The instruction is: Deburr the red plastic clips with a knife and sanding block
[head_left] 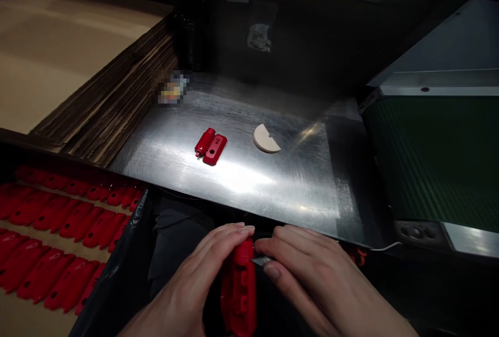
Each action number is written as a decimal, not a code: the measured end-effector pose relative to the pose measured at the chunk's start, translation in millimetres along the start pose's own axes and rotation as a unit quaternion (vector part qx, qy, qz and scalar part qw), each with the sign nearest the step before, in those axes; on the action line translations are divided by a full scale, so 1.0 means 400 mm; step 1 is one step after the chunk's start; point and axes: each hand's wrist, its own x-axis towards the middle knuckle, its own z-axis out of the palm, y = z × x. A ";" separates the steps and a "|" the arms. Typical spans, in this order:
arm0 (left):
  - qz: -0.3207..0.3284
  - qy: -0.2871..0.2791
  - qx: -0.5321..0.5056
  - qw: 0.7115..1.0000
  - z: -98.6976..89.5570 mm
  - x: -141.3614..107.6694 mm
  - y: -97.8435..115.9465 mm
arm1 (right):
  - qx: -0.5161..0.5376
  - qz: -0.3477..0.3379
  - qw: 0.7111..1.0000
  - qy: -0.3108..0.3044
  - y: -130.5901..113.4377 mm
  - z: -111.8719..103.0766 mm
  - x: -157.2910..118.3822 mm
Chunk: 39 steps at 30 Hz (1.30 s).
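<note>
Red plastic casing [238, 290] sits clasped between both hands, just below the steel bench [273, 191] edge: left hand [183, 269] grip closed around its side, right hand [315, 274] grip pinching a small metal piece [262, 260] against its top.

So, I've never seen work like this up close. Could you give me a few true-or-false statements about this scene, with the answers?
1. The left hand and right hand both hold a red plastic part. True.
2. A small metal piece shows at the right hand's fingers. True.
3. The beige half-disc lies on a green belt. False: it lies on the metal sheet.
4. The rows of red parts lie to the right of the hands. False: they lie to the left.
5. Stacked corrugated cardboard lies to the left of the metal sheet. True.
</note>
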 end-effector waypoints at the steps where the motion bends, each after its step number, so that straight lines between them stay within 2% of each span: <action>1: 0.001 -0.002 0.001 1.000 -0.001 0.000 0.000 | -0.002 -0.002 1.000 0.001 -0.001 0.000 0.002; 6: 0.004 0.001 0.004 1.000 0.002 0.000 -0.001 | -0.008 -0.009 1.000 -0.010 -0.005 0.000 0.010; 13: 0.003 0.002 0.004 1.000 0.004 -0.001 -0.001 | -0.005 -0.018 1.000 0.020 -0.005 0.001 0.004; 19: -0.002 -0.010 0.007 1.000 0.005 -0.002 -0.003 | 0.045 0.010 0.998 -0.038 -0.001 -0.009 0.014; 30: 0.005 -0.022 0.018 1.000 0.003 -0.006 -0.006 | 0.063 0.021 0.994 -0.087 0.008 -0.016 0.020; 39: 0.015 -0.008 0.024 1.000 0.008 -0.005 -0.015 | 0.048 0.007 0.995 -0.084 0.023 -0.009 0.018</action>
